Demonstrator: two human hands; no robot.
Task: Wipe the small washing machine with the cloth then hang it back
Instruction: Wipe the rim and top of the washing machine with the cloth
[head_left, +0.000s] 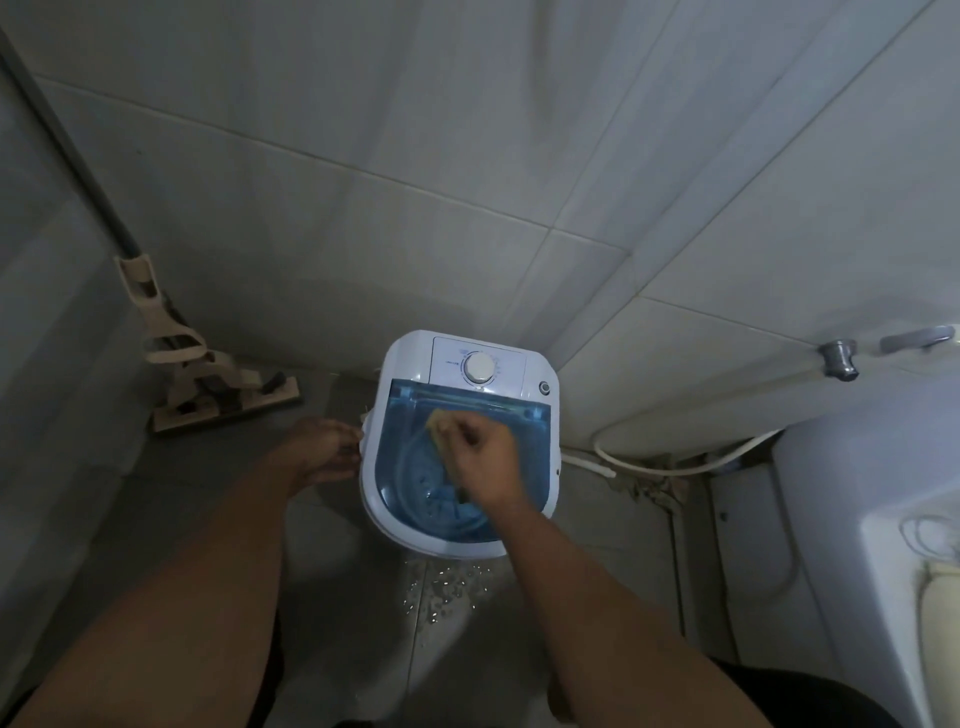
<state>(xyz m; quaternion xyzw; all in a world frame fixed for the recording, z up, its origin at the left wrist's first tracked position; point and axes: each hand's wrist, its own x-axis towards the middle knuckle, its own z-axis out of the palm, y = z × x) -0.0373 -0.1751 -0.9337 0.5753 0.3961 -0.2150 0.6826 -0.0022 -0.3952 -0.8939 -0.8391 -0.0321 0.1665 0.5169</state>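
The small white washing machine (540, 364) stands on the floor against the tiled wall, with a round dial on its back panel and a translucent blue lid (400, 457). My right hand (485, 460) lies on the lid, fingers curled over a yellowish cloth (436, 417) that peeks out past the fingertips. My left hand (324, 449) is at the machine's left side, its fingers touching the white rim. What the left fingers hold, if anything, is hidden.
A beige flat mop (218, 384) leans on the wall at the left. A white hose (675, 465) runs along the floor on the right, under a wall tap (839, 358). A large white appliance (883, 519) fills the right edge. Water drops (447, 587) speckle the floor in front.
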